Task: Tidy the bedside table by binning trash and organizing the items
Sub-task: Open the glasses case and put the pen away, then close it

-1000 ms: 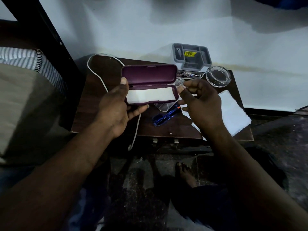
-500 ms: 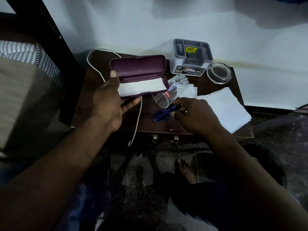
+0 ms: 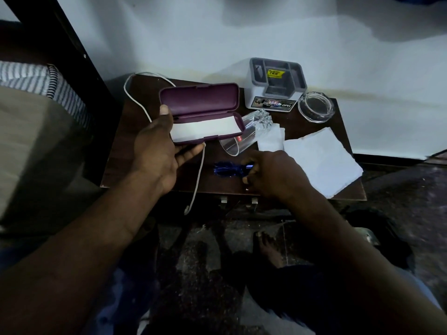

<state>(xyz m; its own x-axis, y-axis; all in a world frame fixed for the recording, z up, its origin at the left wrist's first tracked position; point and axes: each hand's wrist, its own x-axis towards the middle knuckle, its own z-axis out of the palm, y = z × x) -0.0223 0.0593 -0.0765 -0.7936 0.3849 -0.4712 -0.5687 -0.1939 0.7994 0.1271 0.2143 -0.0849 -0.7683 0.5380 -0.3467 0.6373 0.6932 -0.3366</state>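
Note:
My left hand (image 3: 158,151) grips an open purple glasses case (image 3: 200,102) with a white cloth inside, held above the left half of the dark wooden bedside table (image 3: 130,163). My right hand (image 3: 273,175) pinches the right end of a pair of blue glasses (image 3: 226,169) lying near the table's front edge. A clear drinking glass (image 3: 238,140) lies on its side just behind the blue glasses. White tissue sheets (image 3: 319,160) cover the table's right part.
A grey desk organizer (image 3: 275,85) stands at the back against the wall, with a glass ashtray (image 3: 315,110) to its right. A white cable (image 3: 198,180) runs across the table and hangs off its front. A bed with striped bedding (image 3: 38,85) is at the left. My bare foot (image 3: 268,250) is below.
My right hand came down from the case to the table front and took hold of the blue glasses. My left hand shifted the open case slightly left.

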